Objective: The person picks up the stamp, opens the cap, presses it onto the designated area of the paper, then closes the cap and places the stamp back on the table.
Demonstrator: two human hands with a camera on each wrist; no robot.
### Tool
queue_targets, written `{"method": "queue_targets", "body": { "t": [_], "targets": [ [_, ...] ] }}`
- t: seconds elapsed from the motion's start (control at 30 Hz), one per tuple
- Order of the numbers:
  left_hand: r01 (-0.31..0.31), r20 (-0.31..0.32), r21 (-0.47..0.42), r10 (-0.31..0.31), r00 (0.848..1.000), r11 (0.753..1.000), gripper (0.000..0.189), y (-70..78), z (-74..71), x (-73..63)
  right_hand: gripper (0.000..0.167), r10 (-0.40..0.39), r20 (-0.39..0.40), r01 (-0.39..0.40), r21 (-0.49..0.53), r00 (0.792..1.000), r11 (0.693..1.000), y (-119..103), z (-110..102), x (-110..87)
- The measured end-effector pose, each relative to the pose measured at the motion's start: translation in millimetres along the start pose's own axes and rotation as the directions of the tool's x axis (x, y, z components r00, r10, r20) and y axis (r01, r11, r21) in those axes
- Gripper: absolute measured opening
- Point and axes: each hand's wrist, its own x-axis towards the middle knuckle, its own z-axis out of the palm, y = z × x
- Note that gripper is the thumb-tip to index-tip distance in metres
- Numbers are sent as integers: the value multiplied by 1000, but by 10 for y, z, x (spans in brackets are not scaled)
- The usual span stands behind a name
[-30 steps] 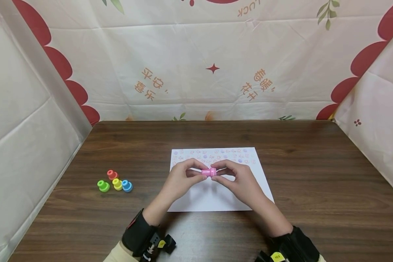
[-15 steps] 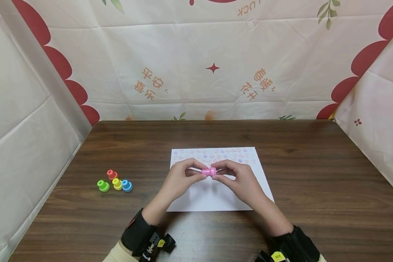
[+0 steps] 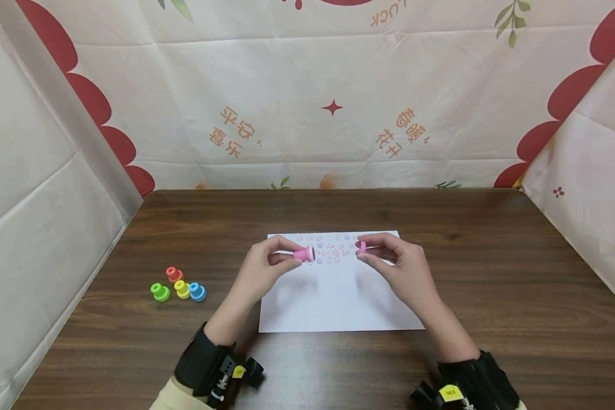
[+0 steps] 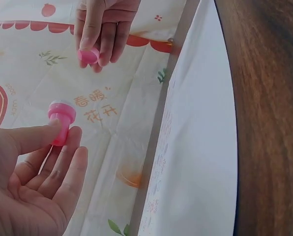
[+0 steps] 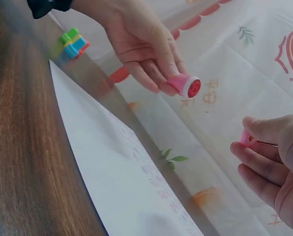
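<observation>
Between thumb and fingers, my left hand (image 3: 266, 263) pinches a pink toy stamp (image 3: 302, 254) by its handle. Its red stamping face (image 5: 194, 88) is uncovered and turned toward the right hand in the right wrist view. My right hand (image 3: 397, 263) pinches the small pink stamp cap (image 3: 362, 246), apart from the stamp. Both hands are held over a white sheet of paper (image 3: 338, 307), whose far part bears rows of small red and purple stamp prints (image 3: 333, 250).
To the left on the wooden table (image 3: 107, 341) stand a red stamp (image 3: 174, 274), a green stamp (image 3: 160, 292), a yellow stamp (image 3: 182, 289) and a blue stamp (image 3: 197, 292), close together. A printed cloth (image 3: 287, 74) hangs behind the table and along its sides.
The cap has come off the pink stamp. My hands have moved apart, the left one going left with the stamp and the right one going right with the cap, both slightly farther up the sheet.
</observation>
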Motion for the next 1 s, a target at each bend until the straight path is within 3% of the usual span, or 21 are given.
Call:
{"method": "queue_targets", "body": {
  "t": [0.3, 0.47, 0.83, 1.0],
  "targets": [
    [-23, 82, -80, 29, 996, 997, 27, 9, 0, 23, 32, 28, 10, -28, -1, 1000, 1000, -11, -59, 12],
    [-28, 97, -91, 36, 995, 995, 28, 7, 1, 21, 32, 22, 21, -22, -6, 1000, 1000, -9, -54, 17],
    [-83, 58, 7, 82, 995, 997, 24, 58, 92, 84, 32, -3, 8, 3, -17, 1000, 1000, 44, -76, 12],
    [-118, 34, 128, 115, 993, 985, 22, 145, 184, 174, 32, 14, 4, -14, -37, 1000, 999, 62, -108, 8]
  ]
}}
